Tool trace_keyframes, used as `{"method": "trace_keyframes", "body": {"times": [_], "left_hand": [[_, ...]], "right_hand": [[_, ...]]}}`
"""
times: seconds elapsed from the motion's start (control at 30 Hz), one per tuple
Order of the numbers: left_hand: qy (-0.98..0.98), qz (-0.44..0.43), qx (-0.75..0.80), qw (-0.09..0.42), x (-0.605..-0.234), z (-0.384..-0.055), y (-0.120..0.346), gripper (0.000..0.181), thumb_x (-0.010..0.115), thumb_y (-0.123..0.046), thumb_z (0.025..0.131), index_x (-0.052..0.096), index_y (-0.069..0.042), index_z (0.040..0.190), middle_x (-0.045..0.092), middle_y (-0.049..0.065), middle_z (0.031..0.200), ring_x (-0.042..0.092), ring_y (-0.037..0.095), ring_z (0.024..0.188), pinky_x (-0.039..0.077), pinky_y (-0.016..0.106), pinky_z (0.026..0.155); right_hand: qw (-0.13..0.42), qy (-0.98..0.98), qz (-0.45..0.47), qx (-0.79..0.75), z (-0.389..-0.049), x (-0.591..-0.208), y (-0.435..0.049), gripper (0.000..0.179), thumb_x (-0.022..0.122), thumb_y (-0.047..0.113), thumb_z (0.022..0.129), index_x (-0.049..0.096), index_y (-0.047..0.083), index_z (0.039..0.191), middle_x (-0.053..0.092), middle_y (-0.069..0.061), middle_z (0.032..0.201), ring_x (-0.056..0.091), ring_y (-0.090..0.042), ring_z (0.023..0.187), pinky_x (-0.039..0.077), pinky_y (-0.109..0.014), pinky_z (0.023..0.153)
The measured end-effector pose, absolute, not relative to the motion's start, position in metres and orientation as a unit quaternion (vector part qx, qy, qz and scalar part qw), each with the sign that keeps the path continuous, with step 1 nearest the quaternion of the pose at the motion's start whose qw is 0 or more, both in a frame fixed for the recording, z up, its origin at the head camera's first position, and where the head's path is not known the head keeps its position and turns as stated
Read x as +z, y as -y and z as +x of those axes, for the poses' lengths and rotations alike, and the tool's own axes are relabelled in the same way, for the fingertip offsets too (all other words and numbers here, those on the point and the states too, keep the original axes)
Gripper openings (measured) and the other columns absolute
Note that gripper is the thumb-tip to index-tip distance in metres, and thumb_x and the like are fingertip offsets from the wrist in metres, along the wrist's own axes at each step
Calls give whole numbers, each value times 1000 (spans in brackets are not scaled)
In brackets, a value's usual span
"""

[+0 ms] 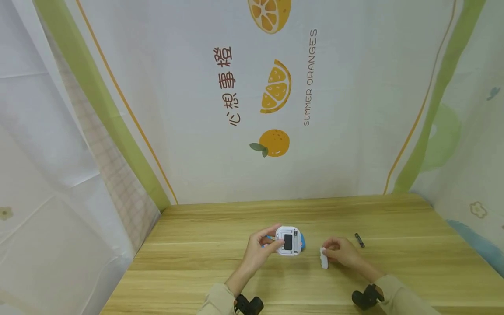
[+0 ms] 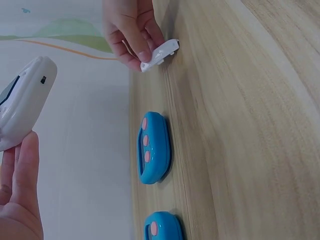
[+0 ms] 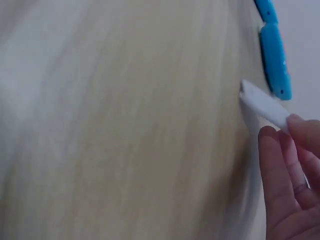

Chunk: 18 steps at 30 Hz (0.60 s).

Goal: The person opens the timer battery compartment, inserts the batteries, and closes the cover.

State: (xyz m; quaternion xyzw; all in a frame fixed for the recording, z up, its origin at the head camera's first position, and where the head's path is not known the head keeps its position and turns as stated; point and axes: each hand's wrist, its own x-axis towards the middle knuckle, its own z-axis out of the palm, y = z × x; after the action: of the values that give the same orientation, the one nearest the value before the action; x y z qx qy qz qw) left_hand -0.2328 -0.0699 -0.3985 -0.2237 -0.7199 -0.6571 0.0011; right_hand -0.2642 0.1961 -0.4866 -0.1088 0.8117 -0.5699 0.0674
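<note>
My left hand [image 1: 257, 250] holds a small white rounded-square device [image 1: 280, 235] above the table, thumb on its near face. An uncovered compartment with metal contacts and a dark rectangle shows on that face. Farther right, my right hand [image 1: 341, 253] pinches a narrow white cover [image 1: 324, 259], with small tabs along one edge, between thumb and fingers. The cover is apart from the device, close over the tabletop. In the left wrist view the white device [image 2: 31, 97] is partly cut off by the frame edge.
Two blue rounded devices with pink buttons, one [image 2: 157, 150] whole and one [image 2: 167, 227] cut off, lie on the wooden table [image 1: 189, 245]. A dark cylindrical battery [image 1: 359, 240] lies beyond my right hand. A printed curtain [image 1: 338, 153] hangs behind the table.
</note>
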Motion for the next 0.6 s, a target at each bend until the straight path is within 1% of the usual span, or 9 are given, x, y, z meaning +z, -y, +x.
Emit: {"method": "trace_keyframes", "body": {"times": [0.1, 0.27, 0.4, 0.47, 0.6], "left_hand": [[720, -224, -657, 0, -398, -232, 69, 41, 61, 3, 80, 50, 9, 119, 54, 20, 98, 57, 7, 69, 53, 38, 65], [722, -219, -656, -1, -397, -232, 69, 40, 61, 3, 80, 51, 7, 119, 55, 20, 98, 56, 8, 69, 54, 30, 63], [721, -215, -659, -1, -396, -231, 69, 40, 61, 4, 79, 52, 6, 119, 55, 20, 98, 56, 7, 69, 53, 36, 64], [720, -214, -660, -1, -397, -231, 69, 40, 61, 4, 79, 52, 7, 118, 55, 21, 98, 56, 7, 68, 54, 35, 64], [719, -211, -662, -4, -397, -230, 70, 40, 61, 4, 80, 52, 7, 118, 55, 21, 97, 56, 7, 68, 53, 27, 62]], "right_hand": [[60, -825, -102, -552, -266, -489, -197, 17, 61, 3, 81, 54, -9, 91, 57, -7, 78, 57, -19, 72, 53, -28, 61], [48, -844, -86, -528, -268, -491, -197, 14, 63, 2, 79, 57, -7, 87, 56, -5, 75, 56, -17, 69, 52, -25, 58], [49, -846, -82, -525, -269, -491, -196, 15, 64, 2, 78, 58, -8, 88, 56, -5, 74, 56, -17, 68, 52, -25, 58], [52, -845, -79, -527, -269, -491, -195, 17, 64, 3, 78, 58, -9, 89, 57, -6, 75, 57, -17, 68, 53, -25, 58], [59, -842, -65, -531, -268, -491, -195, 21, 64, 5, 79, 57, -10, 92, 58, -7, 78, 58, -18, 70, 53, -27, 60]]}}
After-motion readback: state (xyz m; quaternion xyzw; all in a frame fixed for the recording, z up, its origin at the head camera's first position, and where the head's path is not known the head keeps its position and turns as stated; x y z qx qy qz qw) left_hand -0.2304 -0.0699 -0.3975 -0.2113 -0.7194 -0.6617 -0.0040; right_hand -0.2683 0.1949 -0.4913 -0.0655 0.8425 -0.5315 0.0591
